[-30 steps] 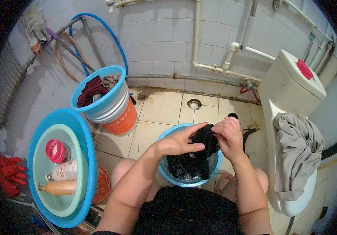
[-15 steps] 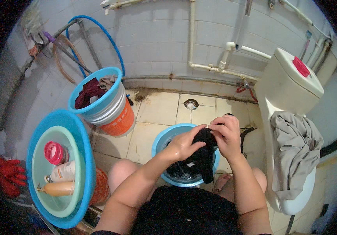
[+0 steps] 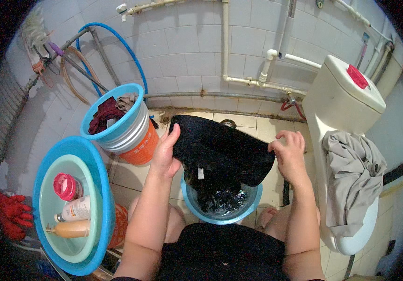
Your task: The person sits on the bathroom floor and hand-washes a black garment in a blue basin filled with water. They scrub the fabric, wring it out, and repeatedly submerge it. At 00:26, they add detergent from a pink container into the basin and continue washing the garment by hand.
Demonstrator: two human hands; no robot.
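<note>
A wet black garment (image 3: pixel 229 145) hangs spread between my two hands, its kind not clear, with a small white label on its inner side. My left hand (image 3: pixel 165 152) grips its left end, thumb upright along the edge. At the other end, my right hand (image 3: pixel 289 152) pinches the edge between thumb and fingers. Below is a light blue basin (image 3: pixel 254 202) on the floor between my legs. The garment's lower part hangs down into the basin, over dark, glinting water.
At left, a blue tub (image 3: pixel 102 206) holds a pale green basin (image 3: pixel 91 180) with bottles and a pink jar. Behind it, a bucket (image 3: pixel 138 145) carries a blue basin of dark clothes. Grey cloth (image 3: pixel 353 178) drapes over the toilet (image 3: pixel 341 96) at right. Red gloves (image 3: pixel 12 213) hang far left.
My hands have moved apart, the left going left and up, the right going slightly right. The black garment, bunched between them before, is now lifted and stretched wide.
</note>
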